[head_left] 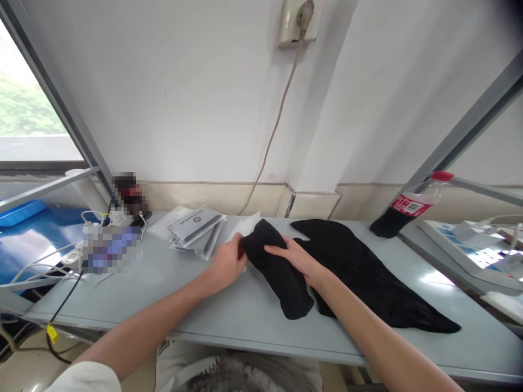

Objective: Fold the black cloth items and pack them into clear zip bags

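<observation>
Head view, contents as follows.

Item: folded black fabric piece [278,277], long and narrow, matte. Held in both hands above the grey tabletop [139,296], near its front middle; the lower end slants toward the right and the front edge.

Left hand [225,265]: fingers closed on the upper left edge of the piece. Whether it also grips the white sheet behind is unclear.

Right hand [302,261]: grasping the right edge, thumb laid across the upper face, other fingers mostly hidden.

Item: white sheet [245,223], thin, paper or plastic, partly behind the left hand and the piece.

Item: stack of flat packets [196,225], grey and white, overlapping unevenly, the top one printed with lettering and a round emblem; left of the white sheet.

Item: black cloth [368,275], larger, spread flat to the right, partly under the right forearm and tapering toward the front right.

Item: plastic soft-drink bottle [408,208], red cap, red label, dark liquid; beyond the black cloth, at right.

Item: wall socket [288,24] with plug [304,15] inserted, beige cord [281,109] trailing down behind the table.

Item: blue tray [24,212], far left, on a blue surface.

Item: black cable [66,300] with yellow tag [52,332], front left. Pixelated objects [112,247] nearby, unidentifiable.
</observation>
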The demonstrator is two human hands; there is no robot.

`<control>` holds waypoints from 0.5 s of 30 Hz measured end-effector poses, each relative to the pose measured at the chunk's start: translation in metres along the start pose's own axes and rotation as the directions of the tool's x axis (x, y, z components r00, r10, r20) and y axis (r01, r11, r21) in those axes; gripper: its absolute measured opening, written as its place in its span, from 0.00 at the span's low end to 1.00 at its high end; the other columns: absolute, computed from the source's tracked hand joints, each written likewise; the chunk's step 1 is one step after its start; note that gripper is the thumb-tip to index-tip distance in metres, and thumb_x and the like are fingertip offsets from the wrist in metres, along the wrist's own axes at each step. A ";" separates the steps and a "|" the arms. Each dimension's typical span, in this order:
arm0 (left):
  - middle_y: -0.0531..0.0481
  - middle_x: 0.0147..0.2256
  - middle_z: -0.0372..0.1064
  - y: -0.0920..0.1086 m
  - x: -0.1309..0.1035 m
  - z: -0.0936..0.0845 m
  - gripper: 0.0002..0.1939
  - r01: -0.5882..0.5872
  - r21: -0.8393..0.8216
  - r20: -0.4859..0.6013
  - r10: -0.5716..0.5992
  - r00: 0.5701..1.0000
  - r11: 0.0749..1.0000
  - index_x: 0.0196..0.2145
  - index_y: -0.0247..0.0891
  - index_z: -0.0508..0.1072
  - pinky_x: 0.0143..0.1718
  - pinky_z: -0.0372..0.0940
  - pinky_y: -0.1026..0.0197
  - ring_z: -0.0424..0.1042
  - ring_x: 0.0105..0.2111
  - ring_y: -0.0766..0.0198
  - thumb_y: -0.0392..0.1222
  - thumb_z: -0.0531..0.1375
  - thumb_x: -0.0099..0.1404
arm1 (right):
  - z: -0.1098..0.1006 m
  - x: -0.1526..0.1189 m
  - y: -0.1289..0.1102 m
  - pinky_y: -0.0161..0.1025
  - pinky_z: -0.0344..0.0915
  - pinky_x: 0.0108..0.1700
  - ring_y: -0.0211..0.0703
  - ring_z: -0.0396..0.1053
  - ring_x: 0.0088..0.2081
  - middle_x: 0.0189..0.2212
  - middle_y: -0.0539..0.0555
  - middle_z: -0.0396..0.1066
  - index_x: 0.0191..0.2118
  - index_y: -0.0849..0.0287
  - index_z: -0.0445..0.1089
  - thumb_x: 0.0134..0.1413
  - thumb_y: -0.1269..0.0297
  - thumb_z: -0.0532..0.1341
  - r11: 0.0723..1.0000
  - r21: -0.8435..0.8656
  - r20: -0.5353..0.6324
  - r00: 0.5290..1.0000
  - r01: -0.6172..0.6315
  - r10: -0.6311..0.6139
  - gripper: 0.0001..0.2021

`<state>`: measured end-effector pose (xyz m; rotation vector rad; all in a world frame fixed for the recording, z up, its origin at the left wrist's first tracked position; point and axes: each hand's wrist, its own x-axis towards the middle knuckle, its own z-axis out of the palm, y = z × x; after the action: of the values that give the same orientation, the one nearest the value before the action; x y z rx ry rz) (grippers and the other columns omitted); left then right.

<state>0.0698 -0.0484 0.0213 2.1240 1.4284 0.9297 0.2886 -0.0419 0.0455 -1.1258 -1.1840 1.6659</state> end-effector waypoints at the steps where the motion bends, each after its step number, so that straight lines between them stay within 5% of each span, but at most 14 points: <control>1: 0.58 0.25 0.65 0.000 -0.001 -0.001 0.01 0.004 -0.049 -0.020 -0.005 1.000 0.999 0.39 0.43 0.63 0.28 0.54 0.60 0.66 0.24 0.62 0.39 0.55 0.70 | 0.000 0.002 0.002 0.41 0.75 0.38 0.49 0.79 0.35 0.36 0.53 0.83 0.50 0.54 0.76 0.49 0.62 0.75 1.000 -0.012 0.013 1.000 -0.015 0.015 0.21; 7: 0.59 0.25 0.63 -0.002 -0.004 -0.001 0.02 -0.017 -0.181 -0.111 -0.003 0.994 0.983 0.39 0.43 0.63 0.29 0.58 0.62 0.63 0.24 0.66 0.42 0.54 0.72 | 0.003 0.014 0.014 0.40 0.74 0.37 0.47 0.78 0.32 0.33 0.52 0.82 0.45 0.55 0.76 0.49 0.67 0.72 0.998 0.013 -0.040 0.997 -0.059 0.059 0.15; 11: 0.60 0.25 0.64 0.002 -0.007 0.001 0.04 -0.052 -0.104 -0.070 0.045 0.997 0.993 0.40 0.43 0.63 0.30 0.58 0.62 0.64 0.24 0.66 0.44 0.53 0.74 | 0.008 0.016 0.021 0.39 0.73 0.30 0.45 0.75 0.27 0.26 0.51 0.78 0.41 0.55 0.74 0.49 0.68 0.69 0.994 0.100 -0.131 0.989 -0.053 0.065 0.11; 15: 0.58 0.27 0.67 0.007 -0.010 0.001 0.04 -0.071 0.060 -0.026 0.073 0.997 0.996 0.40 0.43 0.65 0.32 0.59 0.61 0.68 0.27 0.64 0.42 0.52 0.73 | 0.010 0.015 0.023 0.42 0.76 0.33 0.49 0.77 0.29 0.28 0.53 0.79 0.41 0.54 0.75 0.54 0.56 0.71 0.988 0.151 -0.128 0.990 -0.031 0.051 0.12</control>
<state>0.0724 -0.0601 0.0225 2.2277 1.4177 0.9586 0.2719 -0.0364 0.0222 -1.1544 -0.9434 1.6546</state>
